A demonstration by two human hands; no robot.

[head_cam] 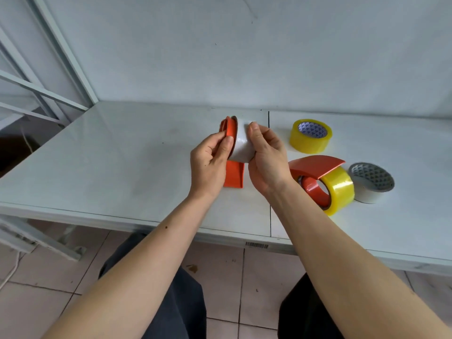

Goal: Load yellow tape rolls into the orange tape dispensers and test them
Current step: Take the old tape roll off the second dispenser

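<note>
I hold an orange tape dispenser (231, 129) above the table, with a white tape roll (242, 145) sitting on it. My left hand (210, 162) grips the dispenser's orange side. My right hand (265, 160) wraps around the white roll. The dispenser's orange tongue (234, 174) hangs down between my hands. A loose yellow tape roll (310, 136) lies flat on the table to the right. Nearer me, a second orange dispenser (316, 167) lies with a yellow roll (340, 189) mounted in it.
A second white tape roll (371, 183) lies at the right of the loaded dispenser. The white table (122, 152) meets a wall behind, and a seam (269, 192) divides two tabletops. A metal frame (61, 57) stands at the left.
</note>
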